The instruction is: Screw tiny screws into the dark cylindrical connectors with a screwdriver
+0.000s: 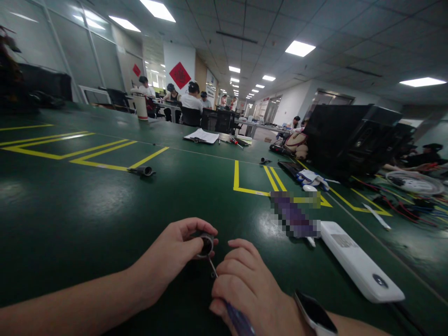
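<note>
My left hand (177, 254) is closed around a small dark round connector (206, 244), holding it just above the green table (105, 200). My right hand (245, 282) is closed on a thin screwdriver (238, 319) with a bluish handle. Its metal shaft (212, 267) points up to the connector, and the tip sits at or just under it. A dark watch (315, 315) is on my right wrist.
A white flat device (360, 266) lies to the right, beside a blurred purple item (294, 217). Another small dark connector (143, 171) lies farther left on yellow floor-style markings. Black monitors (350, 135), cables (413, 200), gloves (311, 177) and papers (203, 136) are beyond. Several people sit at desks behind.
</note>
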Available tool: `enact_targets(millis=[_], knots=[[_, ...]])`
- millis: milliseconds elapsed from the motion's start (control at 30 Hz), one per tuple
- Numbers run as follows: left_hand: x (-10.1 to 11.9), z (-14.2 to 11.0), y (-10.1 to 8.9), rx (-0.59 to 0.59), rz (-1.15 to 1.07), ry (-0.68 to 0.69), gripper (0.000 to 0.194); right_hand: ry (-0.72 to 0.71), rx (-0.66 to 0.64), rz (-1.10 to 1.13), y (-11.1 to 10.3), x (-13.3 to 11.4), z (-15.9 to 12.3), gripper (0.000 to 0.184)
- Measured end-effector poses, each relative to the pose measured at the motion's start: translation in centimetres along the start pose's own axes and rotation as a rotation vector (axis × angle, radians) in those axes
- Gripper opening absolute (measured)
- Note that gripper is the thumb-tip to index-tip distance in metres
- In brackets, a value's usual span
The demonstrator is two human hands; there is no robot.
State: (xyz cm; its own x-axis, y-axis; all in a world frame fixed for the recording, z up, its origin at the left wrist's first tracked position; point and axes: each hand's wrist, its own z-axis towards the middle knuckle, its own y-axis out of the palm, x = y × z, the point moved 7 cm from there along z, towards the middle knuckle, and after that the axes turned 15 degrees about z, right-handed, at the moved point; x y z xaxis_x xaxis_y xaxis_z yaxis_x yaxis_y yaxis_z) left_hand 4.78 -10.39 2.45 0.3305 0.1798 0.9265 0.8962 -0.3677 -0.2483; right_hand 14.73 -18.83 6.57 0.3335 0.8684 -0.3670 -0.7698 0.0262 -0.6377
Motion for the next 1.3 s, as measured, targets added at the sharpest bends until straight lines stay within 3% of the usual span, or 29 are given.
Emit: enact_targets(millis=[100,233,333,400,733,900,1100,1300], knots=[[0.1,0.0,-0.2,0.016,0.011,-0.003,0.019,0.08,0.13,0.189,-1.1,0.3,-0.2,0.01],[0.2,0.0,-0.5,0.004,0.009,-0.002,0.022,0.482,0.401,0.59,-2.2,4.0,-1.8,0.022],[0.3,0.0,-0.8,-0.004,-0.023,-0.017,0.028,0.796,0.437,0.949,-0.5,6.9,-3.0,0.024],[0.3,-0.1,-0.9,0.004,-0.037,-0.033,0.03,0.876,0.434,1.069,0.2,7.8,-3.3,0.024],[0.3,-0.1,-0.9,-0.039,-0.022,-0.041,0.031,0.855,0.481,1.116,0.4,7.8,-3.3,0.024],[0.0,-0.3,-0.2,-0.061,0.065,-0.018,0.035,0.829,0.416,1.086,0.5,7.6,-3.2,0.024],[-0.3,-0.9,1.6,-0.186,0.145,0.097,0.028,0.825,0.407,1.051,0.5,7.3,-2.9,0.028],[-0.2,-0.8,2.0,-0.18,0.181,0.197,0.024,0.768,0.372,0.949,-0.1,6.5,-2.7,0.029]])
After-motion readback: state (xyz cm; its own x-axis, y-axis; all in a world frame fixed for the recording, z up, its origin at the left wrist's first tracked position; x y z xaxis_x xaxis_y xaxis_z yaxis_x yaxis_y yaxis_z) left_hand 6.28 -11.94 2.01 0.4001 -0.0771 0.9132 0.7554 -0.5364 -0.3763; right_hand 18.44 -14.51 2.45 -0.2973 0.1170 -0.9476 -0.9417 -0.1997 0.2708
